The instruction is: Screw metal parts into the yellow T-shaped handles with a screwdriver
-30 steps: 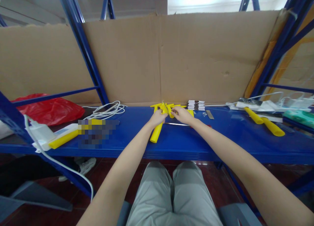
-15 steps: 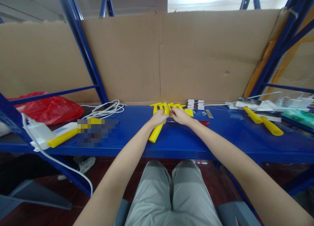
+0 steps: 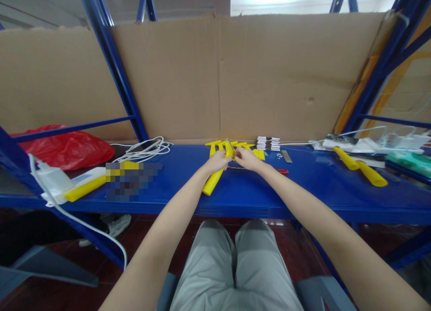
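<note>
Yellow handle [image 3: 213, 183] clasped by left fingers [image 3: 226, 160]; right fingers [image 3: 237, 154] curled nearby

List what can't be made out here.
Head view:
- Yellow handle's middle: covered by the left hand.
- Anything inside the right hand: hidden by the hand itself.
- Red-handled rod's middle: behind the right forearm.
- Small bits by the white stack: too small.
- Green package: cut off by right edge.

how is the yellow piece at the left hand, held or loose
Held: the left hand grips the yellow piece, whose near end juts out below. Cannot tell whether that end touches the blue table.
</note>
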A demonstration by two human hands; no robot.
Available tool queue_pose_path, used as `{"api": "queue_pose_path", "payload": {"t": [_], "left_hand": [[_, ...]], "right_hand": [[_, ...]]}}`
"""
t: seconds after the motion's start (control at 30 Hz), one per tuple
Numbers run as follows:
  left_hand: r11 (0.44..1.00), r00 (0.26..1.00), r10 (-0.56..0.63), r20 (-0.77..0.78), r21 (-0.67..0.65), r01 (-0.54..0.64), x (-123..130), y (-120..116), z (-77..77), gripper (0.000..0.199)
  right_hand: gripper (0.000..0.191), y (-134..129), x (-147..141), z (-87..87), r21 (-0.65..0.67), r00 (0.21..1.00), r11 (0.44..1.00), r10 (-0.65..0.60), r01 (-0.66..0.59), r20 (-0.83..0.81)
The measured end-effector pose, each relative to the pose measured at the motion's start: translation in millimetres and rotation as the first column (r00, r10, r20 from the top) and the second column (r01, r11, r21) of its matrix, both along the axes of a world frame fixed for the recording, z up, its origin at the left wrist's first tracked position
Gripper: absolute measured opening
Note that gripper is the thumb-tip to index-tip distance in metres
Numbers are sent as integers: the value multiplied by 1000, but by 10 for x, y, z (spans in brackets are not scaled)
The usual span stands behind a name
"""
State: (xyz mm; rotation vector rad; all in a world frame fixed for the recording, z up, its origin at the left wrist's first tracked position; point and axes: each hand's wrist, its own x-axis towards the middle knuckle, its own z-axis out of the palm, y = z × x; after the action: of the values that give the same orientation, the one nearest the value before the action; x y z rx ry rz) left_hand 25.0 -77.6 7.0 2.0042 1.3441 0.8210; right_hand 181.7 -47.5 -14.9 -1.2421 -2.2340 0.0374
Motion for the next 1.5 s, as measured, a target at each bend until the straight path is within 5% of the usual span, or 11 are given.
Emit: {"api": "queue_pose_path", "payload": {"t": [0.33,0.53,0.7,0.8,0.97,1.27,1.5], "left_hand": [[997,997,66,32,29,-67,-64,79,-40,19],[997,996,67,53,34,-69,-68,78,-26,22],[998,996,67,56,10,-67,-48,47,-6,19],[998,997,57,61,10,-57,-38,37,-9,19],[999,997,43,63,14,-44,-34,45,-23,20],[999,997,42,71,8,-43,-33,22,-9,22],[999,997,48,61,3,-48,-43,62,-34,21]], "right_hand": [[16,-140,62,84,83,975,995,-72,56,211],[18,-22,350,214,110,970,967,-236,229,60],[14,182,920,349,-93,917,916,-396,390,-52],[16,214,1296,277,-146,870,867,-488,476,-64],[14,198,1663,-18,-194,875,862,-483,468,-38],[11,360,1861,-212,-149,819,806,-564,573,103],[11,423,1909,-309,-66,820,820,-559,569,123]]}}
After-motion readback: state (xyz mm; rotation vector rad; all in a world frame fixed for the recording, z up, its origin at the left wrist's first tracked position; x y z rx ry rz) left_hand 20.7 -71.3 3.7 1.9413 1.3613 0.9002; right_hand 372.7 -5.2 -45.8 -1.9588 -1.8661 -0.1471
